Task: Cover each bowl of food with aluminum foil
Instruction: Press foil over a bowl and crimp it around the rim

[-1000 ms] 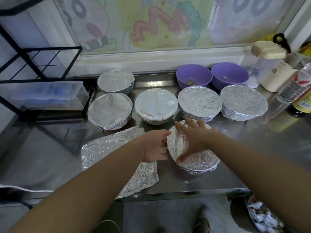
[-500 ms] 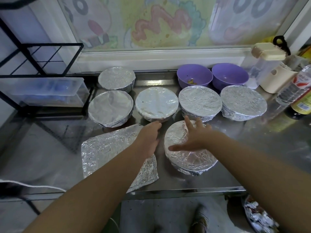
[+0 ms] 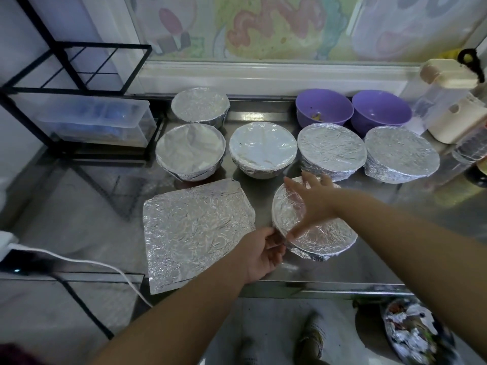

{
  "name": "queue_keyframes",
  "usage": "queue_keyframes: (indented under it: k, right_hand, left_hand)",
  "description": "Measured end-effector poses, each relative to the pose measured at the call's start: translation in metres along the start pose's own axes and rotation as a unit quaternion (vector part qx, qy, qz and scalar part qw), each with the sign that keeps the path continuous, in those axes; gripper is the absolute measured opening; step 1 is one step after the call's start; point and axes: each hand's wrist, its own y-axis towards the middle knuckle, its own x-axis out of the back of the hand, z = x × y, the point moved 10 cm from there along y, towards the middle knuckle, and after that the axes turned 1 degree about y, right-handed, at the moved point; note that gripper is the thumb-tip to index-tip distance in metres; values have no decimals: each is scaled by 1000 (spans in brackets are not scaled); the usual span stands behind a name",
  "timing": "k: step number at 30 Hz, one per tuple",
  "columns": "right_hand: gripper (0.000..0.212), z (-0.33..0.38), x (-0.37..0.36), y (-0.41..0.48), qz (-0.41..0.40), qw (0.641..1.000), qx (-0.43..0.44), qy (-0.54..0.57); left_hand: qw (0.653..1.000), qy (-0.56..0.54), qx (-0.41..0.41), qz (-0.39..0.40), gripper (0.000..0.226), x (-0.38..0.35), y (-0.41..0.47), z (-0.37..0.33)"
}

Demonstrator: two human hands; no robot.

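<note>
**Head view.** The nearest bowl [image 3: 324,238], a round bowl wrapped in crinkled silver aluminum foil, stood on the stainless-steel table [image 3: 382,259] close to its front edge, right of centre. Its foil was drawn flat and finely creased across the top, with a wrinkled skirt folded down round the side. The contents were hidden.

The right hand [image 3: 313,200] lay over the far-left part of the foil top. Its fingers were spread and straight toward the far rim, and its thumb stretched down toward the near-left rim. The left hand [image 3: 259,255] met the bowl at that near-left rim, fingers curled, pinching the foil skirt against the thumb.

Just left of the bowl, a loose rectangular sheet of crumpled aluminum foil [image 3: 195,230] lay flat on the table.

Behind stood a row of four foil-covered bowls [image 3: 332,150]. The second bowl from the left [image 3: 263,148] wore visibly smoother foil than its neighbours. A fifth covered bowl [image 3: 200,106] stood behind the row's left end.

Two uncovered purple plastic bowls [image 3: 324,108] stood at the back right, the left one holding a few food scraps.

Any print on the clear plastic bottle [image 3: 469,151] at the right edge was too cropped to read. The pastel cartoon drawings on the pane [image 3: 276,25] behind showed no legible lettering.
</note>
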Motion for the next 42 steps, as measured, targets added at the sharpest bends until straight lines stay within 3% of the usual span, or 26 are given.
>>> queue_keyframes:
  k: [3,8,16,21,23,26,33,37,42]
  right_hand:
    - [154,0,0,-2,-2,1000,0,-3]
    - [153,0,-1,-2,-2,1000,2,2]
    - [154,-1,-3,0,-1,1000,6,10]
    - [154,-3,-5,3,-6,1000,7,14]
    - [153,-4,-6,4,-7,1000,6,15]
    - [152,-3,-6,4,-5,1000,7,18]
    - [157,-3,-7,2,4,1000,6,18]
    - [163,-1,-6,1,4,1000,12,17]
    - [157,-1,-5,2,-3,1000,11,14]
  left_hand:
    - [998,-60,5,27,20,-6,0,3]
    - [994,-113,-3,6,21,-4,8,5]
    - [990,-49,-92,-93,17,6,6,-18]
    - [978,60,-176,-89,18,10,-7,-31]
    - [959,151,-221,-93,21,12,-12,-40]
    - [896,313,-280,-144,13,14,-19,-55]
    - [823,419,-349,-161,8,9,-27,-69]
    - [852,379,-330,-150,7,9,-23,-62]
    - [957,209,-177,-93,17,10,-10,-43]
